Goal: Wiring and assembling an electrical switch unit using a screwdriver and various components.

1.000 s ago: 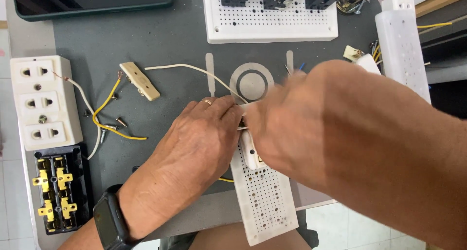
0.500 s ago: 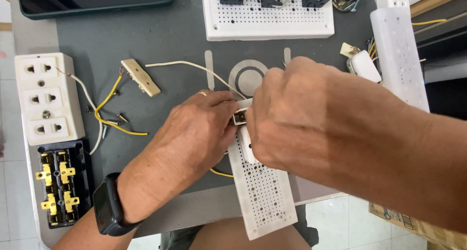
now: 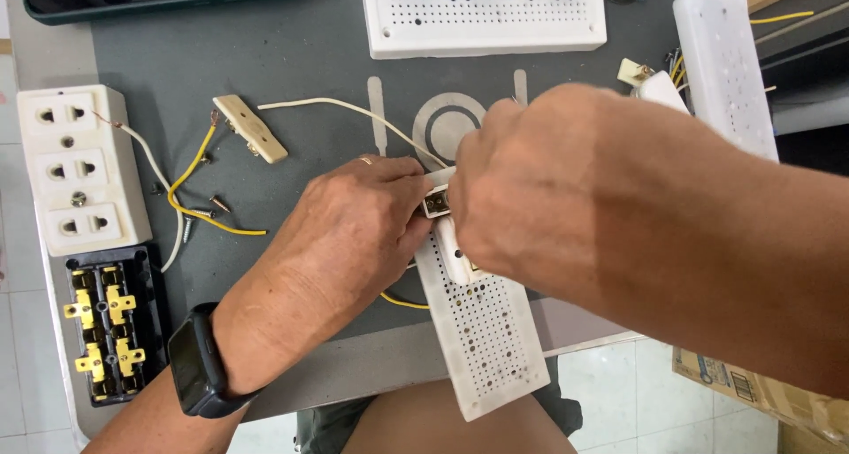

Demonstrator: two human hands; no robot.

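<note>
Head view looks straight down on both hands meeting over a small cream connector block (image 3: 436,203), which sits at the top end of a long white perforated board (image 3: 485,326). Left hand (image 3: 354,233) is curled, its fingertips pinching the block from the left. Right hand (image 3: 522,189) is closed into a loose fist over the block's right side; its fingertips are hidden under the knuckles, so what they grip cannot be told. A thin white wire (image 3: 354,112) runs up and left from the block.

Left of the hands lie a yellow wire (image 3: 190,175), loose screws (image 3: 212,206) and a second cream connector (image 3: 250,129). Farther left sit a white triple socket (image 3: 75,167) and a black terminal base with brass contacts (image 3: 106,330). Another perforated board (image 3: 482,16) lies at the top, a white power strip (image 3: 721,65) at the right.

Compared with half a second ago, the right hand has shifted slightly left, covering more of the block; the left hand stays put.
</note>
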